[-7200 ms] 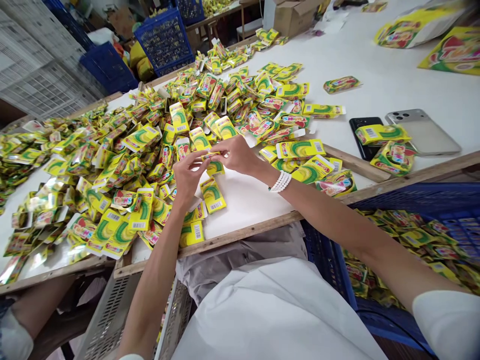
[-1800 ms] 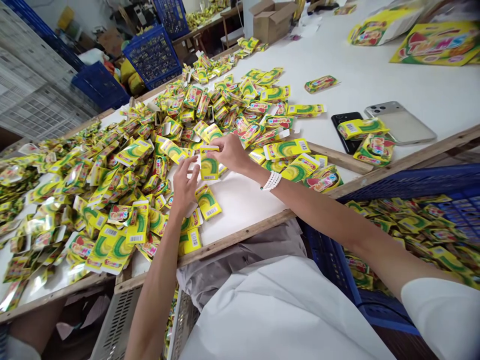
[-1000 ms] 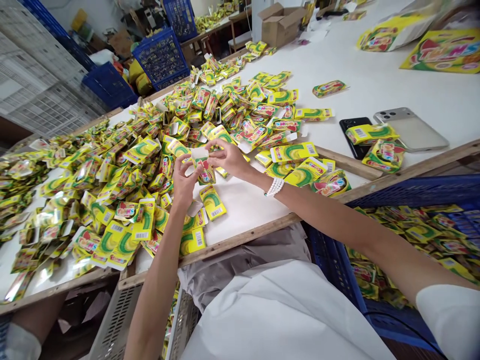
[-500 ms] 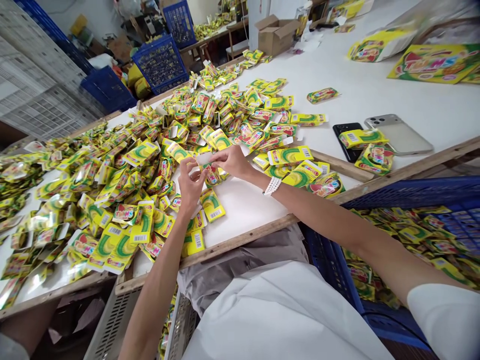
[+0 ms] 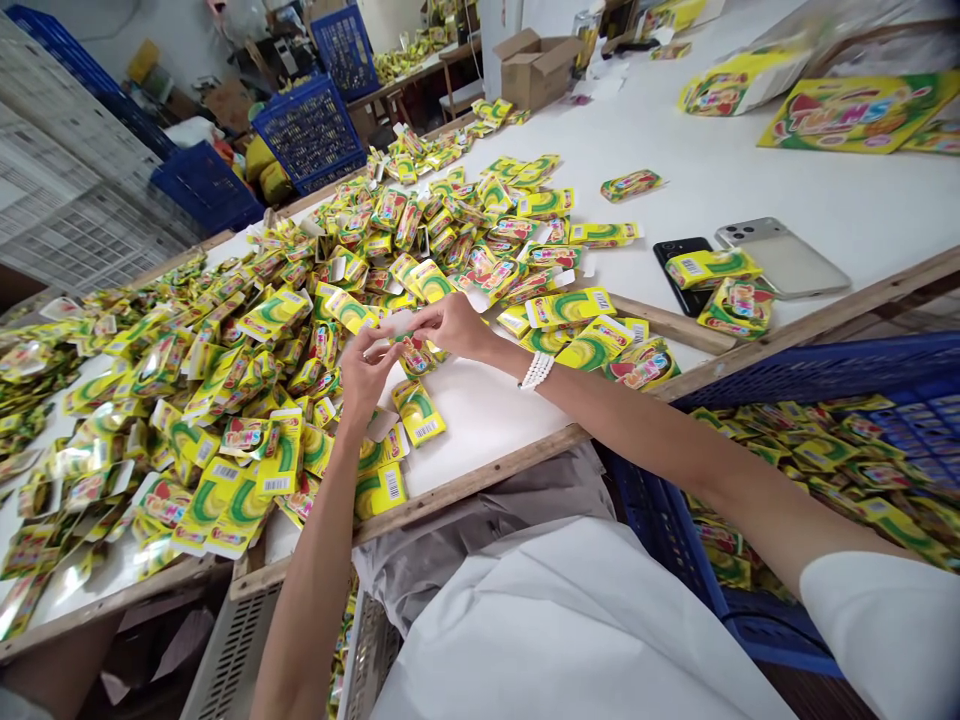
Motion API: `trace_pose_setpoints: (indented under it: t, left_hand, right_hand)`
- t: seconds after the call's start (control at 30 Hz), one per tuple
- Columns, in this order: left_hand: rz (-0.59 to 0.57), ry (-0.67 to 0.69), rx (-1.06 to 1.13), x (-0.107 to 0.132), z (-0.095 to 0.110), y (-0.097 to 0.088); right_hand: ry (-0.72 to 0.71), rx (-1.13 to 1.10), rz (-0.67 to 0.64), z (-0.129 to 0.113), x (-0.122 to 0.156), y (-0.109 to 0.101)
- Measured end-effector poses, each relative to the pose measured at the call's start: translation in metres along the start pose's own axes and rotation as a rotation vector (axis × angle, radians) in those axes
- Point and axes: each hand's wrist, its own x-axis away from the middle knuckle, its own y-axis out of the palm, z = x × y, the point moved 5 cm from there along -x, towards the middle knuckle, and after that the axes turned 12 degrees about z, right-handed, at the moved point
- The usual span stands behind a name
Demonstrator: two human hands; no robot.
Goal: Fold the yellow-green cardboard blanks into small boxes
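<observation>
Head view: the left hand (image 5: 365,372) and right hand (image 5: 456,326) pinch a small carton (image 5: 415,358) narrowly near its pale flap (image 5: 400,321), over the worktop (image 5: 484,410), at the near right of the carton heap (image 5: 274,313). Uneven finger pressure might crease the flap; a slip could drop the carton among lookalikes.

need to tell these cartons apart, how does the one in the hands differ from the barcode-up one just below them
The held carton is pinched by the left hand and the right hand; the barcode carton lies on the table. The held carton shows a white flap and red logo print; the barcode carton shows a green arc. Both are yellow and green.
</observation>
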Motion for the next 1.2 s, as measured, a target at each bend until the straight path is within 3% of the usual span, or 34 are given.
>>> trace_pose_setpoints:
  t: [0.1,0.17,0.43,0.63,0.77,0.93,1.2]
  left_hand:
    - [-0.123,-0.029,-0.044,0.003,-0.001,0.004]
    - [-0.146,-0.023,-0.061,0.004,0.001,0.004]
    - [-0.059,0.050,0.040,0.005,0.015,0.001]
    - [-0.087,0.044,0.151,0.011,0.014,0.008]
    - [-0.114,0.066,0.094,0.012,0.016,0.010]
    - [-0.070,0.084,-0.014,0.009,0.019,0.008]
    - [0.042,0.010,0.048,0.008,0.018,0.002]
  right_hand:
    - [-0.024,0.030,-0.017,-0.002,0.003,0.003]
    - [-0.026,0.046,-0.011,-0.004,0.005,0.003]
    - [0.026,-0.218,0.091,-0.021,0.000,-0.010]
    - [0.064,0.020,0.123,-0.016,-0.006,-0.009]
    - [0.011,-0.002,0.081,-0.020,-0.003,-0.008]
    - [-0.129,0.059,0.010,-0.024,0.003,-0.005]
    - [-0.190,0.131,-0.030,-0.026,0.004,-0.001]
